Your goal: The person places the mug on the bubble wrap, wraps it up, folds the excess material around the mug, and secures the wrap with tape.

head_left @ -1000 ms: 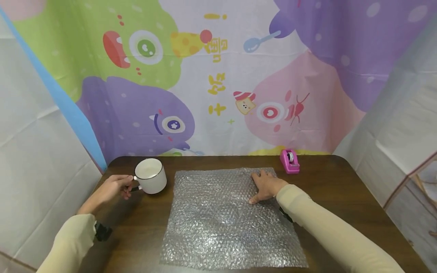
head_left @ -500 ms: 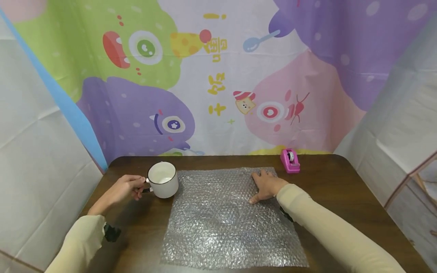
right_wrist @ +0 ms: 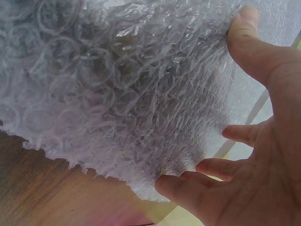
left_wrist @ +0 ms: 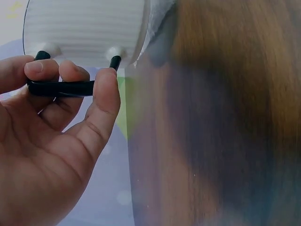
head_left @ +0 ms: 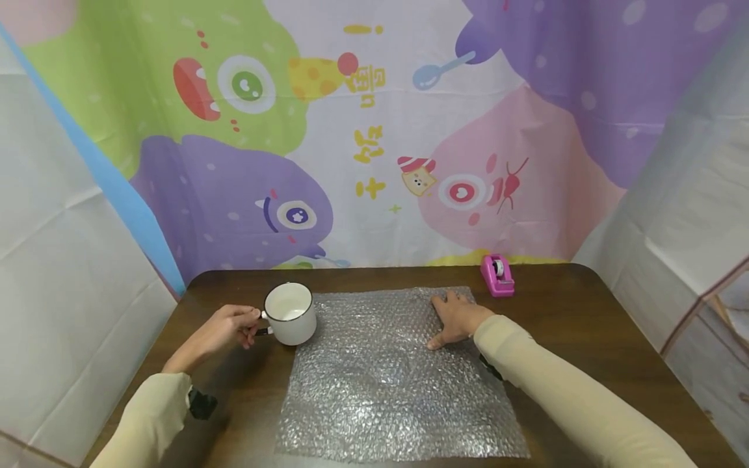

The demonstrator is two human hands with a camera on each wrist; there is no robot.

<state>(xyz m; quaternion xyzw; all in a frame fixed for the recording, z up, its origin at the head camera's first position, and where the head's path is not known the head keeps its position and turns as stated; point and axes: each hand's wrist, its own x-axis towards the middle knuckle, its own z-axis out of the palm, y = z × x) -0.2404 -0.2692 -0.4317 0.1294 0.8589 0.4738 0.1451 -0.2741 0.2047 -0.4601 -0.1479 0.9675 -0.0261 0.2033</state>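
A white enamel mug [head_left: 294,325] with a dark rim overlaps the left edge of a bubble wrap sheet [head_left: 386,390] in the head view. By its black handle [left_wrist: 61,88] my left hand [head_left: 225,328] grips it, fingers curled round the handle in the left wrist view. Whether the mug's base touches the sheet I cannot tell. Near the sheet's far right corner my right hand [head_left: 459,318] rests with spread fingers. In the right wrist view its fingertips [right_wrist: 171,183] touch the wrap close to the jagged edge.
A pink tape dispenser [head_left: 497,276] stands at the back right of the dark wooden table [head_left: 579,325], just beyond the sheet's corner. A cartoon-printed curtain [head_left: 374,234] hangs along the table's back edge, with pale cloth walls at both sides.
My left hand has carried the mug rightward and slightly nearer, from beside the bubble wrap to over its left edge. My right hand has stayed in place.
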